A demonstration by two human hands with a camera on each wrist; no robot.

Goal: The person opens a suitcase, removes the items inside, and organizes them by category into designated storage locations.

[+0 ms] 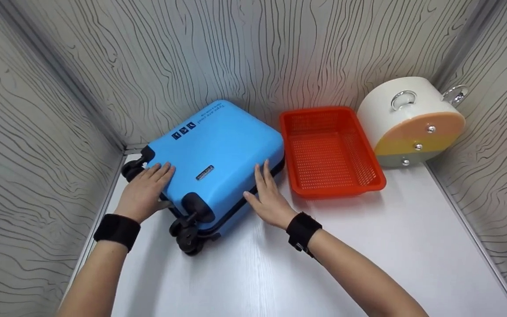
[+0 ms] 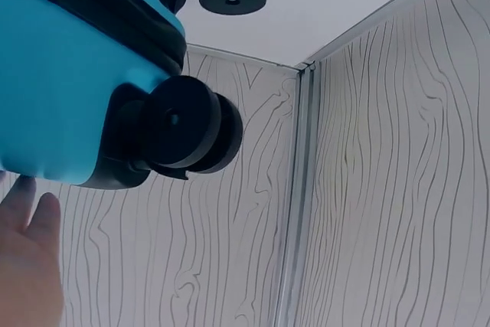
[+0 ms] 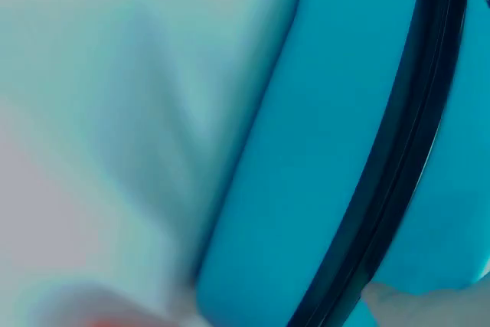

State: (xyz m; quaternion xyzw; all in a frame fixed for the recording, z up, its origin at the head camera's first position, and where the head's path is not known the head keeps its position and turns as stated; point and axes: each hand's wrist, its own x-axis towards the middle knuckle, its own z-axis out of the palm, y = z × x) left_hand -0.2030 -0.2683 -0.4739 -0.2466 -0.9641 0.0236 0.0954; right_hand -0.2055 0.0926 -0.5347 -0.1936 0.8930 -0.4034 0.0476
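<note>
A small blue suitcase with black wheels lies flat on the white table, turned at an angle. My left hand rests on its wheeled end, fingers laid straight over the top edge between the two corners. In the left wrist view the fingers touch the blue shell beside a wheel. My right hand lies along the suitcase's right side, fingers extended against the shell near the black seam. The right wrist view shows that seam running down the blue side, with part of the hand at the lower right.
A red perforated plastic basket stands right of the suitcase. Beyond it, against the right corner, is a white rounded case with a striped orange, yellow and grey front and silver handles. Wood-patterned panels enclose the table on three sides.
</note>
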